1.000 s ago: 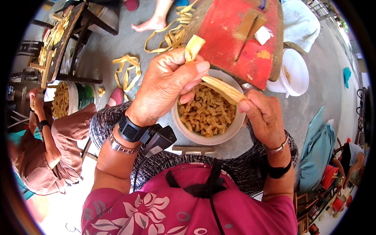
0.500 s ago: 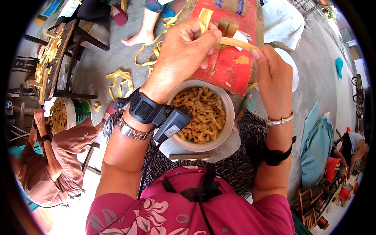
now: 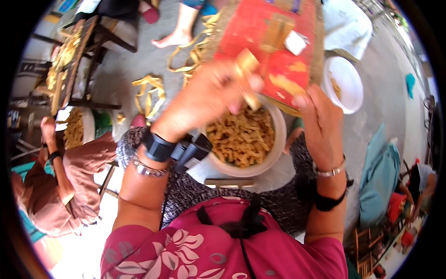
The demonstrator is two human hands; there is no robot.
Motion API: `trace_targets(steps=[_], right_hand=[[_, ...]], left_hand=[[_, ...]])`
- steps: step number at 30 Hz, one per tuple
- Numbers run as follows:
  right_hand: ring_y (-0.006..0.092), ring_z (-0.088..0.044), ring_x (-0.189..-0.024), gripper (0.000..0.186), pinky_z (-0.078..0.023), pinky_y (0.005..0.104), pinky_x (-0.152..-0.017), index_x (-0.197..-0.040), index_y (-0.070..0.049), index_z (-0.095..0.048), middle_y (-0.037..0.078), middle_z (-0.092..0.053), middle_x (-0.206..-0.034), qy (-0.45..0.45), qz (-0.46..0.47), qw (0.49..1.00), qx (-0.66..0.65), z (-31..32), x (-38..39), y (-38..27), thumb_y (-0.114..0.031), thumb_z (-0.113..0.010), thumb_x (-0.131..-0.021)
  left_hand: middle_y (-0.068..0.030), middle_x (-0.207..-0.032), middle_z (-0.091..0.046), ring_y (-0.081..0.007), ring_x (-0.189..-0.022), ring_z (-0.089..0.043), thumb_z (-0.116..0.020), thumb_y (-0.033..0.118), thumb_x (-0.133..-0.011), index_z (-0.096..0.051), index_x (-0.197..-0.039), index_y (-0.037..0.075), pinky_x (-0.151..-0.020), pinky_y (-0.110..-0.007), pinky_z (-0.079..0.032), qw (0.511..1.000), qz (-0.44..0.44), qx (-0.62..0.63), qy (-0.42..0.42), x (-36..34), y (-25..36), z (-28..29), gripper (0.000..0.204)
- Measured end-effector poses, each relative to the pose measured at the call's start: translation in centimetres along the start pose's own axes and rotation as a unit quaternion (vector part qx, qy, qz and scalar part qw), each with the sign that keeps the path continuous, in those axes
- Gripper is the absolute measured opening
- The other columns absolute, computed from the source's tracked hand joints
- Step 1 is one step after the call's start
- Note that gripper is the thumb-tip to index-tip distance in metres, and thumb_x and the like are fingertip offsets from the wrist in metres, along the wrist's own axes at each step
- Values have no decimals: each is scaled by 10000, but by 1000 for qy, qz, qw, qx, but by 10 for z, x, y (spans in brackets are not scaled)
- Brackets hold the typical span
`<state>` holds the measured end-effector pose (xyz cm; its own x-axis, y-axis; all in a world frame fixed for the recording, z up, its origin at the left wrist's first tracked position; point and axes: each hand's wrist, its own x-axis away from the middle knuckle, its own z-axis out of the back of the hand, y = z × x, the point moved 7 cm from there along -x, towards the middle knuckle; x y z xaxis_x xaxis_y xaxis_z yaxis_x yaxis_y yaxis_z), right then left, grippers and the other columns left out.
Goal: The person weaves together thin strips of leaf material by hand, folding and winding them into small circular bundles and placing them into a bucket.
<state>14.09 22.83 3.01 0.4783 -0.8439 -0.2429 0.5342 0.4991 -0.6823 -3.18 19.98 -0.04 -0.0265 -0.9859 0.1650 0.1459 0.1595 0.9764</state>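
Note:
Blurred by motion, my left hand (image 3: 211, 95) is closed on a flat yellow strip (image 3: 247, 59); one end sticks up past the fingers and another part hangs below them. My right hand (image 3: 323, 123) pinches a short yellow piece (image 3: 284, 83) that points left over the red board. A gap shows between the two pieces. Under my hands, between my knees, sits a white bowl (image 3: 280, 135) full of short, knotted-looking yellow-brown pieces (image 3: 241, 137).
The red board (image 3: 246, 23) bears a wooden block (image 3: 278, 30) and a white scrap (image 3: 296, 43). To its right stands a white tub (image 3: 355, 88) with some yellow bits. Long yellow strips (image 3: 149, 93) trail on the left. Another person (image 3: 76, 172) sits at far left beside a full bucket (image 3: 88, 123).
The strip that ran between my hands is now in two parts. Both hands have come lower, nearer the bowl, and the view has shifted slightly.

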Motion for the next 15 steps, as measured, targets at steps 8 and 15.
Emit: trace_targets(steps=[8, 15], right_hand=[[282, -581, -579, 144, -451, 372, -493, -803, -80, -569, 87, -552, -650, -173, 174, 969, 9, -49, 44, -49, -185, -656, -755], [281, -586, -600, 162, -453, 358, -521, -803, -55, -571, 101, -561, -661, -241, 172, 935, -196, -80, 68, -69, -204, -636, -795]], left_hand=[[-17, -655, -560, -88, -609, -516, -363, 422, -970, -586, -848, 36, -523, -261, -404, 956, 104, 128, -241, 38, -87, -64, 461], [-48, -747, -532, -111, -605, -501, -373, 378, -975, -505, -1046, 26, -578, -257, -478, 874, 236, 421, -54, 44, -92, -60, 383]])
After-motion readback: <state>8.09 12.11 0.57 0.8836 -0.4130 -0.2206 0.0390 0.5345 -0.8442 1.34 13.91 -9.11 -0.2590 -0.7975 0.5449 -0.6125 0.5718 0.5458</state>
